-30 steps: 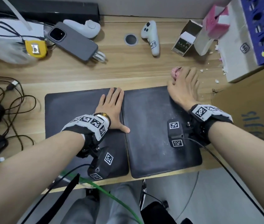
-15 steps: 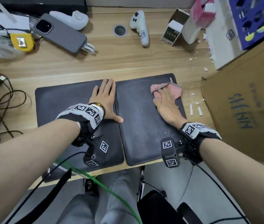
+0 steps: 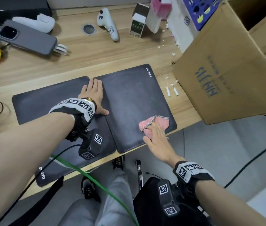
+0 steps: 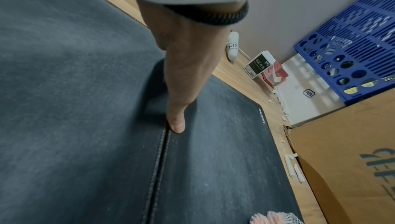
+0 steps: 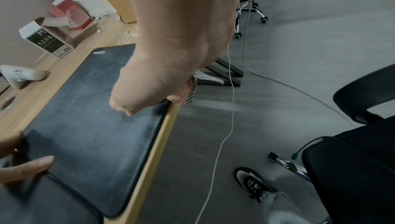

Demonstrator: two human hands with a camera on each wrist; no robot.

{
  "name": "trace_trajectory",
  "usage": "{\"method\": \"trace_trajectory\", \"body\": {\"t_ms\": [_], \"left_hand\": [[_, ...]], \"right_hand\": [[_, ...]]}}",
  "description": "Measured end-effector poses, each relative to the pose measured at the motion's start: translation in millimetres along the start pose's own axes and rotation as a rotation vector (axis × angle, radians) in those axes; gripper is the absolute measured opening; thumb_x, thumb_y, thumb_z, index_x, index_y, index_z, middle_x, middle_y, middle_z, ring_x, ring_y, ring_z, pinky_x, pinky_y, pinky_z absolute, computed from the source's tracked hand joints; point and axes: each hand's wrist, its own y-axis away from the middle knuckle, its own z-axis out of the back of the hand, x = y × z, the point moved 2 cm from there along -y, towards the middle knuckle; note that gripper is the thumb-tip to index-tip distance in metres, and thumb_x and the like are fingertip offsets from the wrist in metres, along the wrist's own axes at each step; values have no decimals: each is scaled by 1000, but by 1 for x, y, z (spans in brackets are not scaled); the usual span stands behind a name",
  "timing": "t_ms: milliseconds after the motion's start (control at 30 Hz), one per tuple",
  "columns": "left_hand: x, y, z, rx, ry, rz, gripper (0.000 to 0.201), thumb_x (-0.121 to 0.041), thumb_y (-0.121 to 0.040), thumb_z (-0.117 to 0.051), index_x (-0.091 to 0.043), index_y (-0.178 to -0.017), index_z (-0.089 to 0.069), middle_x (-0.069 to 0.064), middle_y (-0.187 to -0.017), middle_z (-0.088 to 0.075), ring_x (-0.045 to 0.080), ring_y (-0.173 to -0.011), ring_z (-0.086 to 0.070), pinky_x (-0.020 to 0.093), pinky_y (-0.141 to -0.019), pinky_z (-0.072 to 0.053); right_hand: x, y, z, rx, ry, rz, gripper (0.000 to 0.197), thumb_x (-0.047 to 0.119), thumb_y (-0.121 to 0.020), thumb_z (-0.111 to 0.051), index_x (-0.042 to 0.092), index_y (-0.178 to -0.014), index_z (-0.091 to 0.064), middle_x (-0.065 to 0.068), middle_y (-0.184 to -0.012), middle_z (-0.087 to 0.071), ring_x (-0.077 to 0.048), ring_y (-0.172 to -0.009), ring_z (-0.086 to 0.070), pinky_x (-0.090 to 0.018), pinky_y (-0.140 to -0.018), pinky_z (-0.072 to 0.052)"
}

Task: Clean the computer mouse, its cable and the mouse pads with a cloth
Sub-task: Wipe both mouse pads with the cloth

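The right hand [image 3: 157, 141] presses flat, straight fingers on the pink cloth [image 3: 155, 123] at the right mouse pad's [image 3: 134, 103] near corner; the left hand [image 3: 93, 95] lies flat, fingers released, on the left mouse pad [image 3: 47, 101] beside it.

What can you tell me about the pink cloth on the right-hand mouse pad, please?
The pink cloth is small and fluffy, with a black-and-white checked edging strip along one side. It lies crumpled on the near right corner of the right mouse pad, close to the desk's front edge. The right hand presses on it with straight fingers, covering its near part. The left hand rests flat at the seam between the pads, clear of the cloth.
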Motion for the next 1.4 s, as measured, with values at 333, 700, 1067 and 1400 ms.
{"method": "trace_trajectory", "body": {"t_ms": [333,700,1067,1400], "left_hand": [[-12,-7,-1,46,-14,-17,129,-54,-75,-73,6,-146,16,27,-154,20,39,-145,14,46,-119,-9],[-2,-10,-11,27,44,-21,127,-52,-76,-73,0,-147,19,20,-154,27,32,-145,19,40,-120,-2],[0,-1,-4,15,38,-4,125,-55,-75,-72,-7,-150,16,11,-157,25,24,-147,17,40,-119,-1],[-3,9,-7,-15,79,-23,114,-48,-81,-70,-5,-151,10,11,-159,20,24,-148,11,38,-120,-8]], "right_hand": [[12,-56,16,83,254,-43,56,29,-105,-24,8,-153,-3,-8,-162,8,-21,-148,15,-41,-119,8],[54,-210,66,7,392,77,57,34,-105,-19,5,-153,-6,-14,-161,6,-27,-148,11,-42,-117,8],[17,-116,35,-52,283,106,51,28,-105,-24,10,-153,-15,-9,-162,-2,-21,-149,5,-38,-119,6],[44,-36,-26,-1,317,63,69,44,-94,-5,9,-151,-20,-12,-161,-8,-26,-149,4,-44,-118,7]]}}
